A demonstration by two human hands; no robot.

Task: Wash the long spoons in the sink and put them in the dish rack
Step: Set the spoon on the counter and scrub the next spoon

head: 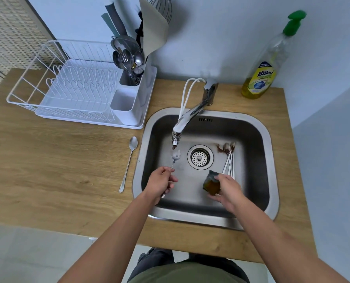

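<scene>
- Long spoon (175, 157) pinched by the left hand (161, 183) over the left part of the sink (251, 127); bowl just below the faucet (187, 119) nozzle, pointing toward the desk's back edge, handle running back under the fingers toward the front edge, long axis nearly front-to-back and tilted slightly.
- Left grip: clenched around the spoon's handle, thumb and fingers curled on it, end of the handle poking out beneath the hand.
- Right hand (228, 189) over the right front part of the sink, grip closed on a dark sponge (211, 183), fingers wrapped round its edge.
- Bundle of dirty long spoons (229, 160) lying on the sink floor to the right of the drain (200, 158); bowls toward the back, brown-stained, handles fanned toward the front and ending under the right hand.
- One more long spoon (128, 162) flat on the desk (57, 160) just beside the sink's left rim; bowl toward the back edge, handle toward the front, leaning slightly left.
- White dish rack (68, 88) at the desk's back left corner, its caddy (129, 78) holding utensils upright, rack wires bare.
- Bottle of yellow dish soap (264, 64) with green pump at the back right corner, standing upright.
- Whether water runs from the faucet: cannot tell.
</scene>
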